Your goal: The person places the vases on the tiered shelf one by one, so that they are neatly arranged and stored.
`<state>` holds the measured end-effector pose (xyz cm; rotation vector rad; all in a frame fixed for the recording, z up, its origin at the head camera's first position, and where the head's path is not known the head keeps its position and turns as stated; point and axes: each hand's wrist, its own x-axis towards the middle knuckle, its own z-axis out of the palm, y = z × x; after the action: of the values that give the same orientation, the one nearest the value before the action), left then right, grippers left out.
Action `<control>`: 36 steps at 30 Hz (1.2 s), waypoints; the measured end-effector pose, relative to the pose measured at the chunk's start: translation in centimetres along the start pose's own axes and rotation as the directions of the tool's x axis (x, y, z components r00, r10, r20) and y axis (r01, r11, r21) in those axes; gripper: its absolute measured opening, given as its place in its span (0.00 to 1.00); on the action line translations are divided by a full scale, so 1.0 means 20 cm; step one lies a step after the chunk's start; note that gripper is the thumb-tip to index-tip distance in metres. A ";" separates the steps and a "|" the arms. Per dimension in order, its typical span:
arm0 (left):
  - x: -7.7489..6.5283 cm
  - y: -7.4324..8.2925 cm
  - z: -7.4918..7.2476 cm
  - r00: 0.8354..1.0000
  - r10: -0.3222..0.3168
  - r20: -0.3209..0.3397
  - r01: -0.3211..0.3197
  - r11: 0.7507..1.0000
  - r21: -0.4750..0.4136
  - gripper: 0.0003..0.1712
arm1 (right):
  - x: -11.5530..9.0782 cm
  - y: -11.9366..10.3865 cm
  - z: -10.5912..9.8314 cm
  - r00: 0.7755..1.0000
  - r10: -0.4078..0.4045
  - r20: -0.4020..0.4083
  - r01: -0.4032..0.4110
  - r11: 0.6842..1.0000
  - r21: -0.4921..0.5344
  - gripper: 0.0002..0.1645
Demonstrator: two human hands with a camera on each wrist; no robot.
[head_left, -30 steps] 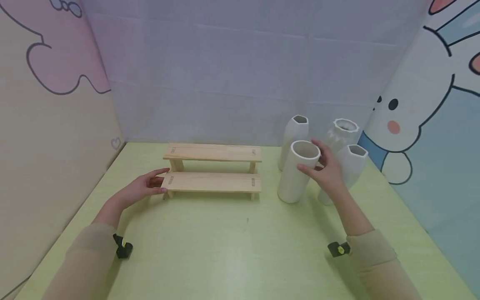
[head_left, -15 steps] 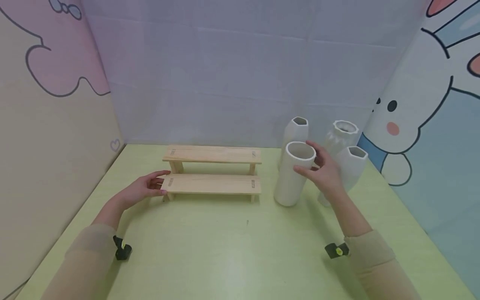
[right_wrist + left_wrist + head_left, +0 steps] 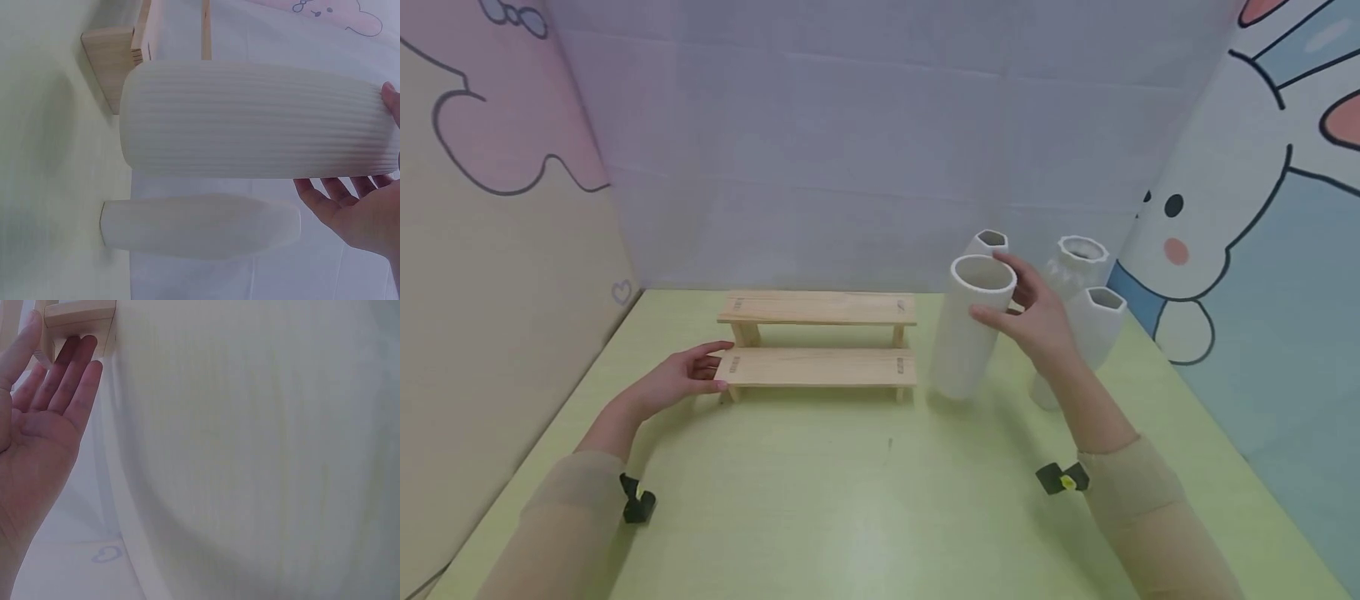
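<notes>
My right hand [image 3: 1037,321] grips a tall white cylindrical vase [image 3: 967,342] near its rim, thumb in front and fingers behind. The vase tilts slightly, its base above the table; the right wrist view shows fine ribs along its side [image 3: 250,122]. At the left end of a two-tier wooden stand [image 3: 820,367], my left hand [image 3: 673,383] holds the lower board, thumb at the front edge and index finger at the back. In the left wrist view the other fingers [image 3: 75,381] reach under the board's end.
Behind the held vase stands a white faceted vase [image 3: 200,228], partly hidden in the head view. To the right are a vase with a scalloped rim [image 3: 1078,262] and another angular white vase [image 3: 1097,325]. Cloth walls [image 3: 812,167] bound the pale green table [image 3: 820,492].
My right hand has moved the cylindrical vase leftward, toward the wooden stand, and raised it off the table. The left hand stays at the stand's end. The head view has shifted slightly.
</notes>
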<state>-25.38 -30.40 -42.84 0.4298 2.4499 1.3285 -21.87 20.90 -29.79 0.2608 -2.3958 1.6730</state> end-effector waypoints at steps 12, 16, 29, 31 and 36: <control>0.01 -0.02 0.00 1.000 0.011 -0.007 -0.011 0.999 -0.033 0.46 | 0.08 -0.17 0.09 0.997 -0.078 0.028 0.075 0.993 0.095 0.47; 0.01 -0.01 0.00 1.000 0.015 -0.004 -0.015 0.999 -0.041 0.47 | 0.10 -0.23 0.11 0.995 -0.090 0.053 0.084 0.991 0.107 0.47; 0.00 0.02 0.01 1.000 -0.001 0.020 0.002 0.998 -0.057 0.46 | 0.15 -0.38 0.26 0.978 -0.152 0.142 0.127 0.977 0.172 0.48; 0.00 0.02 0.01 1.000 -0.003 0.021 0.004 0.998 -0.061 0.46 | 0.15 -0.40 0.29 0.973 -0.168 0.159 0.140 0.975 0.175 0.48; 0.00 0.01 0.01 1.000 -0.011 0.017 0.012 0.998 -0.058 0.46 | 0.18 -0.43 0.38 0.958 -0.208 0.198 0.168 0.965 0.199 0.47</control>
<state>-25.23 -30.14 -42.86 0.4101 2.3898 1.3818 -23.63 10.80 -23.61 0.7140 -2.2760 1.8557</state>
